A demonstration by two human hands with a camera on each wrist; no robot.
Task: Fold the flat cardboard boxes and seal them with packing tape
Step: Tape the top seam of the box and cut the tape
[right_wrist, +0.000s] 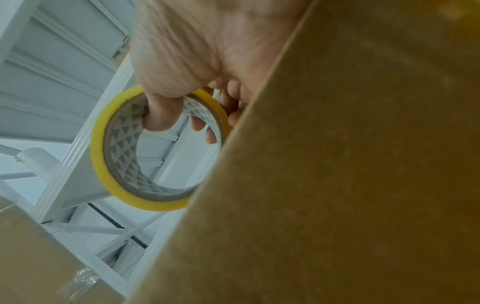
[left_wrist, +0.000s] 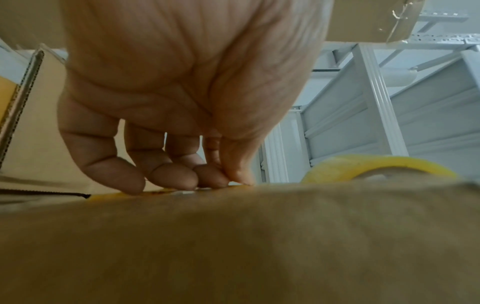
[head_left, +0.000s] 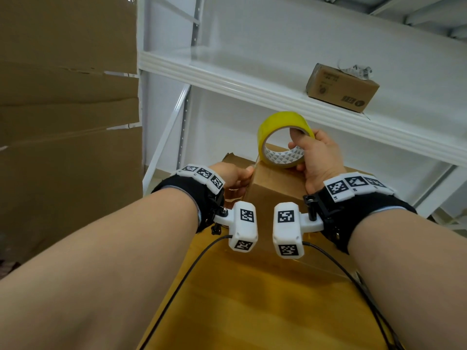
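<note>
Left hand pinched the tape end onto the edge of the box. Right hand, just beside it, held the tape roll, thumb inside. It seemed best to pull slow and straight, keeping the tape tight.

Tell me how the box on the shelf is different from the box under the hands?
The shelf box has black print; the near box looks plain. The shelf box sits untouched; the near box has the left hand holding its edge and the right hand holding a yellow tape roll on top. Both are brown cardboard.
</note>
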